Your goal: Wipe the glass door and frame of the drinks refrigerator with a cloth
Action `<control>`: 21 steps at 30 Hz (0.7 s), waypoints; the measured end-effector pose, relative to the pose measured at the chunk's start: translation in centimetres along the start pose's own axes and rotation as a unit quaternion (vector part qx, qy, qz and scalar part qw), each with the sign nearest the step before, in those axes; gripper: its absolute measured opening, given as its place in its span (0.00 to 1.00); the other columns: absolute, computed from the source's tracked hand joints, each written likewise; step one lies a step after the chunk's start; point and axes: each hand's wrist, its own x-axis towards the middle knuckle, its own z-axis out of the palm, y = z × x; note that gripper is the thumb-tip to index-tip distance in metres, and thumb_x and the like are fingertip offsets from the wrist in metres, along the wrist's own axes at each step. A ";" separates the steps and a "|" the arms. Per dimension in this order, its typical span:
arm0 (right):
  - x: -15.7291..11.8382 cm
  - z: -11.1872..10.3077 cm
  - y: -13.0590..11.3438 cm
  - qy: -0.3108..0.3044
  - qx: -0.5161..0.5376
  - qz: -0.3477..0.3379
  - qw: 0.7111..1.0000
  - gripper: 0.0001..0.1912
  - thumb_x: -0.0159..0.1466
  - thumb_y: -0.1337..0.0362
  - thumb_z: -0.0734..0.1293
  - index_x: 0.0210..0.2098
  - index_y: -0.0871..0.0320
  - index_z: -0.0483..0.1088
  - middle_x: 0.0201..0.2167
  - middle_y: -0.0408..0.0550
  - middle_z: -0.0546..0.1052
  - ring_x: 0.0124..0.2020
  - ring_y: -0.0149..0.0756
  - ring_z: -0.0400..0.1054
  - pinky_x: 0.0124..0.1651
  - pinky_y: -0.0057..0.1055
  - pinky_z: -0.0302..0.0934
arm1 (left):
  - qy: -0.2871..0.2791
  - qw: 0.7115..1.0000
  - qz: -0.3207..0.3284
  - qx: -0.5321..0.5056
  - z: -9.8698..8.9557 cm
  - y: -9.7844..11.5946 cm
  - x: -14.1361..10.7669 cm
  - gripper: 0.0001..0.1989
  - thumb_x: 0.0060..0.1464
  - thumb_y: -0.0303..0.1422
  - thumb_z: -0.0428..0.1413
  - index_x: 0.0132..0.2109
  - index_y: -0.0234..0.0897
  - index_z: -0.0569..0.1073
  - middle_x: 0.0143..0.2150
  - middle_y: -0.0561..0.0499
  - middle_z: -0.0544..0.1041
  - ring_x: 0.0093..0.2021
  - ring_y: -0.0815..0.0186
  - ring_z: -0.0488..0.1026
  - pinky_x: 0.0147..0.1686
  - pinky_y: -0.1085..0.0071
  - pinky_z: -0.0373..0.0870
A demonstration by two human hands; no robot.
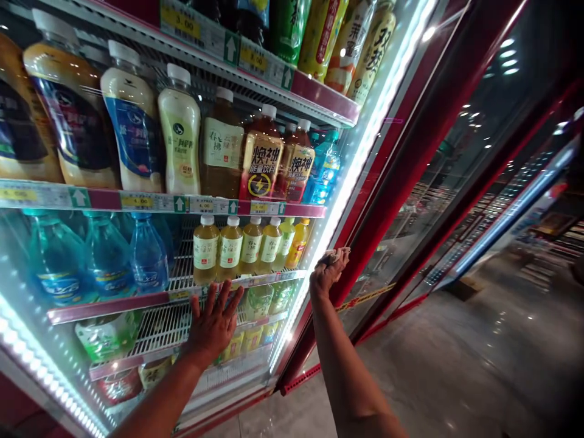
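My left hand [214, 325] is spread open, its fingertips in front of the shelf edge below a row of small tea bottles [205, 252]. Faint reflections suggest glass there, but I cannot tell whether the palm touches it. My right hand [329, 275] is closed around a pale, crumpled cloth [337, 252], beside the red door frame [365, 237] of the drinks fridge. Between the two arms, lower shelves with green and yellow packages show in part.
Large blue-capped bottles [109, 258] stand on the left of the middle shelf. Taller drink bottles [180, 131] fill the shelf above. A bright light strip [353, 158] runs down the fridge's right side. More glass doors and a shiny grey floor [456, 365] lie to the right.
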 end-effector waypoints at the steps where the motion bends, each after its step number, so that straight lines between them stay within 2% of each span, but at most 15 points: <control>1: 0.0 0.0 -0.1 0.008 0.002 -0.004 1.000 0.36 0.64 0.65 0.54 0.72 0.64 0.55 0.73 0.66 0.58 0.76 0.51 0.46 0.74 0.62 0.43 | 0.006 1.000 0.004 -0.001 0.0 0.0 0.0 0.50 0.57 0.42 0.63 0.76 0.55 0.41 0.79 0.53 0.41 0.80 0.55 0.27 0.73 0.42 0.19; 4: -1.7 0.0 0.2 0.034 0.006 -0.010 0.999 0.34 0.65 0.64 0.54 0.69 0.65 0.60 0.70 0.68 0.62 0.75 0.52 0.50 0.73 0.62 0.45 | 0.014 1.000 0.014 -0.005 -0.1 -0.1 0.2 0.49 0.59 0.42 0.60 0.77 0.54 0.40 0.79 0.54 0.40 0.80 0.58 0.26 0.74 0.43 0.18; 7: -2.8 -0.2 0.7 0.062 0.003 -0.009 0.998 0.31 0.65 0.65 0.57 0.66 0.62 0.64 0.69 0.67 0.63 0.73 0.54 0.53 0.71 0.65 0.49 | 0.017 1.000 0.017 -0.012 -0.1 -0.1 0.3 0.49 0.59 0.41 0.60 0.77 0.52 0.39 0.79 0.52 0.40 0.80 0.58 0.25 0.74 0.42 0.19; 9: -2.0 -0.4 0.9 0.071 0.002 -0.023 0.997 0.28 0.64 0.65 0.60 0.64 0.59 0.68 0.66 0.64 0.65 0.71 0.53 0.57 0.70 0.62 0.53 | 0.019 1.000 0.017 -0.012 -0.1 0.0 0.3 0.50 0.58 0.40 0.60 0.77 0.51 0.38 0.79 0.51 0.40 0.80 0.58 0.25 0.74 0.42 0.19; 11: -0.3 -0.6 0.9 0.066 0.007 -0.053 0.996 0.26 0.64 0.65 0.63 0.62 0.57 0.70 0.63 0.62 0.69 0.67 0.49 0.62 0.69 0.56 0.58 | 0.024 0.999 0.019 -0.012 -0.1 0.1 0.3 0.50 0.58 0.39 0.60 0.77 0.51 0.39 0.79 0.51 0.39 0.80 0.58 0.25 0.74 0.42 0.18; 13: 1.1 -0.8 0.9 0.054 0.021 -0.088 0.994 0.26 0.66 0.65 0.62 0.64 0.58 0.68 0.62 0.61 0.69 0.63 0.43 0.67 0.65 0.47 0.65 | 0.029 0.999 0.021 -0.017 -0.1 0.2 0.3 0.50 0.58 0.39 0.60 0.77 0.50 0.40 0.79 0.50 0.39 0.80 0.58 0.25 0.74 0.43 0.18; 15: 1.4 -1.0 1.2 0.038 0.036 -0.123 0.991 0.26 0.69 0.66 0.60 0.65 0.57 0.66 0.63 0.61 0.68 0.63 0.39 0.67 0.64 0.43 0.67 | 0.033 0.999 0.020 -0.022 -0.1 0.3 0.3 0.50 0.58 0.39 0.60 0.78 0.49 0.40 0.79 0.50 0.38 0.80 0.58 0.25 0.73 0.43 0.18; 18: -0.3 -1.3 2.4 0.014 0.048 -0.172 0.984 0.25 0.70 0.66 0.59 0.66 0.57 0.65 0.65 0.62 0.68 0.69 0.41 0.62 0.69 0.49 0.62 | 0.035 0.999 0.020 -0.023 0.1 0.3 0.2 0.50 0.58 0.39 0.61 0.77 0.50 0.41 0.80 0.51 0.37 0.80 0.58 0.25 0.73 0.43 0.18; 21: -1.7 -1.2 3.6 0.004 0.056 -0.205 0.977 0.26 0.71 0.66 0.60 0.68 0.58 0.63 0.66 0.64 0.68 0.70 0.44 0.61 0.70 0.54 0.60 | 0.031 0.999 0.010 -0.022 0.4 0.4 0.1 0.51 0.57 0.40 0.62 0.77 0.52 0.41 0.80 0.51 0.36 0.80 0.54 0.27 0.73 0.41 0.19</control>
